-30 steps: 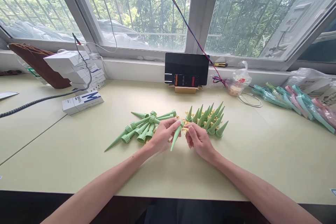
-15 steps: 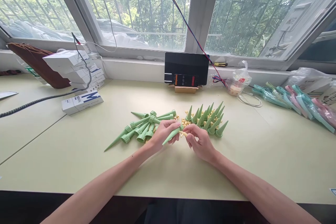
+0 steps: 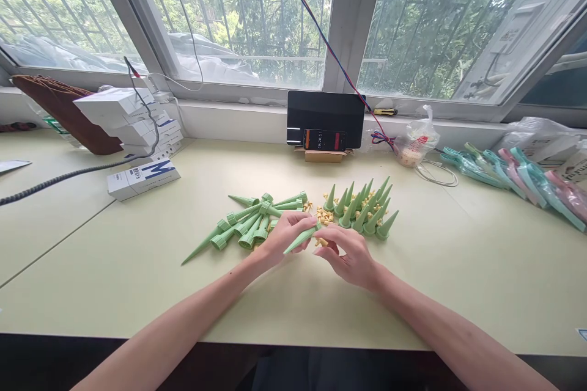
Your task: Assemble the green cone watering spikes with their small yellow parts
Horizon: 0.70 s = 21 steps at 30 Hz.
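My left hand (image 3: 291, 232) is closed round a green plastic watering spike (image 3: 300, 239), its pointed end toward me and to the left. Close to the spike's wide end, my right hand (image 3: 348, 253) grips a small yellow plastic fitting (image 3: 321, 242) between thumb and fingers. The index finger reaches the spike's wide end; whether it touches is hard to tell. A loose pile of green spikes (image 3: 250, 232) lies left of my hands. Several green cones (image 3: 369, 220) stand points up on the right. Small yellow fittings (image 3: 324, 215) are scattered between the two groups.
A phone (image 3: 324, 140) leans on a dark screen at the back. White boxes (image 3: 144, 178) and a black cable (image 3: 68, 177) are at the left. A bagged cup (image 3: 413, 146) and wrapped pastel straps (image 3: 518, 177) lie to the right.
My right hand has shifted slightly left, its fingers now over the spike's wide end. The yellow fitting has moved down from that end into the fingers. My left hand has barely moved.
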Available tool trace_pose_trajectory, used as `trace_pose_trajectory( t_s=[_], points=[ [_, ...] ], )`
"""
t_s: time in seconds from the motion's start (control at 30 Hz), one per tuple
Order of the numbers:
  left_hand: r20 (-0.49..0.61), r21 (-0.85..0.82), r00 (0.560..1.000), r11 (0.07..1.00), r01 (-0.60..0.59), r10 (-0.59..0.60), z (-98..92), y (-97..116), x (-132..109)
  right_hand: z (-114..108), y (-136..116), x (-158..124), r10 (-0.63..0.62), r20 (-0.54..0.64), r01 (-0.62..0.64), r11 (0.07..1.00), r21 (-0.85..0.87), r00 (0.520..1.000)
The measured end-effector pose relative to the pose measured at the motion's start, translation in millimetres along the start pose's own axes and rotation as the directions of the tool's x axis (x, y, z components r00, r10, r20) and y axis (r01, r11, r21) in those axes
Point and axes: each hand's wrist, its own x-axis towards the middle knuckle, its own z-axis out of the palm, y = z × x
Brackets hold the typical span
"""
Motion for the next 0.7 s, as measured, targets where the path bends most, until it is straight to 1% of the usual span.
trace_pose_trajectory(
  t_s=[0.1, 0.23, 0.37, 0.47, 0.7],
  points=[
    [-0.017, 0.046, 0.999, 0.999, -0.03, 0.031, 0.4, -0.1, -0.1, 1.1, -0.3, 0.0, 0.024, -0.028, -0.024, 0.999, -0.029, 0.999],
    [-0.087, 0.116, 0.995, 0.992, -0.045, 0.055, 3.1, 2.9, -1.2, 2.3, 0.8, -1.0, 0.036, -0.081, -0.043, 0.995, -0.091, 0.996],
    [-0.157, 0.147, 0.983, 0.986, -0.073, 0.096, 5.7, 4.1, -2.1, 2.8, 1.0, -1.5, 0.052, -0.152, -0.074, 0.987, -0.145, 0.987],
    [-0.2, 0.16, 0.972, 0.983, -0.089, 0.12, 6.3, 2.8, -2.3, 2.9, 0.1, -0.8, 0.064, -0.18, -0.095, 0.981, -0.17, 0.982],
    [-0.199, 0.246, 0.959, 0.958, -0.149, 0.201, 5.0, 0.8, -1.8, 3.4, -2.1, 1.6, 0.051, -0.176, -0.085, 0.979, -0.187, 0.983]
  ],
)
